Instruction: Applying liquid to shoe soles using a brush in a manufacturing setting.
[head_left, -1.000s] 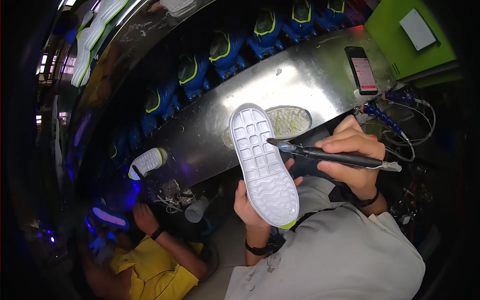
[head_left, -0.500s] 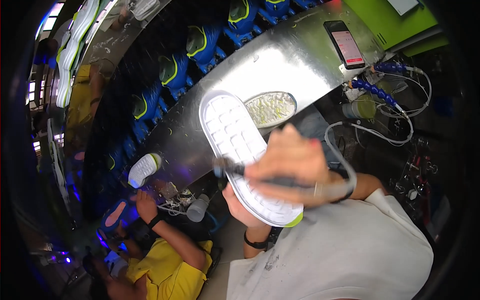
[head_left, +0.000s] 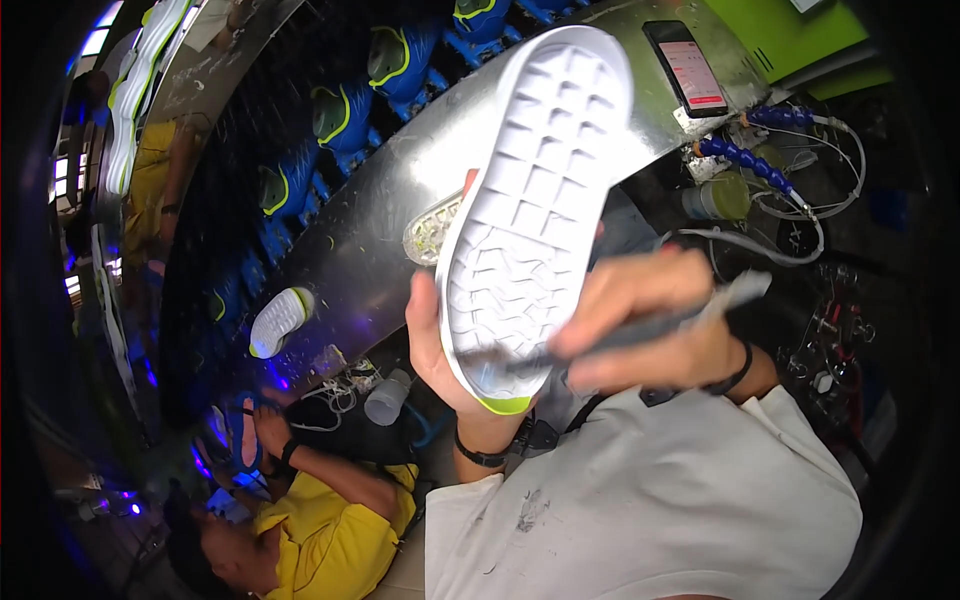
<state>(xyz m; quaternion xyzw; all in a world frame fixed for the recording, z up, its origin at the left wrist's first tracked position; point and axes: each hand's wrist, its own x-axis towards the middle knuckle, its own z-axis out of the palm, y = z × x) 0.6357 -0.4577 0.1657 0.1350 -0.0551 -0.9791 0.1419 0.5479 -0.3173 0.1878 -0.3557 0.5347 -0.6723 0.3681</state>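
A white shoe sole point(head_left: 545, 180), lime green at its near end, is tilted up in front of me. Its gridded, wavy-ribbed inner face shows. My left hand point(head_left: 432, 345) grips it from the left and beneath, with the thumb along its edge. My right hand point(head_left: 650, 315) is closed around a dark-handled brush point(head_left: 630, 335), blurred by motion. The brush's tip is at the sole's near end, by the lime green patch. Behind the held sole, another sole point(head_left: 428, 235) with a yellow-green pattern lies on the metal bench point(head_left: 400, 185), partly hidden.
A smaller-looking white sole point(head_left: 283, 318) lies farther left on the bench. Blue shoe uppers point(head_left: 340, 118) line its far side. A phone point(head_left: 686, 70) rests at the right, near blue jointed hoses point(head_left: 745, 168). A co-worker in yellow point(head_left: 335, 525) handles a pink-bottomed shoe point(head_left: 246, 435).
The held sole has moved up and right and turned, its far end now leaning right. The brush has shifted from the sole's left edge to its near end. The co-worker's hand has moved slightly.
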